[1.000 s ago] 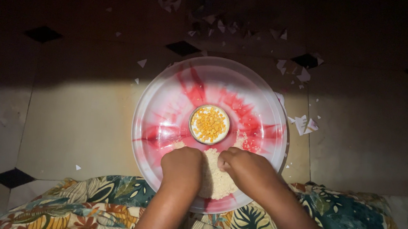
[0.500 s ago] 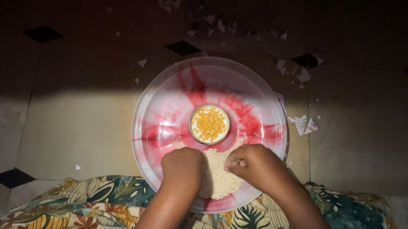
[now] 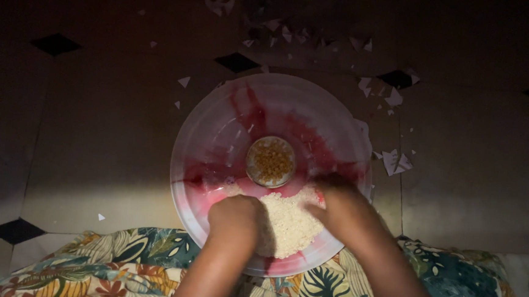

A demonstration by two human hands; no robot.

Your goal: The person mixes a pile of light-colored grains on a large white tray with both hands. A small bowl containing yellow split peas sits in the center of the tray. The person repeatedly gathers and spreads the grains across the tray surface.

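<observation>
Both our hands are down in the pale crumbly dough (image 3: pixel 287 223) at the near side of the round tray (image 3: pixel 217 121): left hand (image 3: pixel 236 217) bunched into it, right hand (image 3: pixel 343 211) spread over its edge, slightly apart. Pressing hard near the rim could tip the tray or scatter crumbs onto the floral cloth (image 3: pixel 117 262), or jostle the small bowl of yellow grains (image 3: pixel 270 161).

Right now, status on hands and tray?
Left hand fisted in the rice pile. Right hand spread at the pile's edge. Round tray, small bowl at centre. Paper scraps alongside.
</observation>
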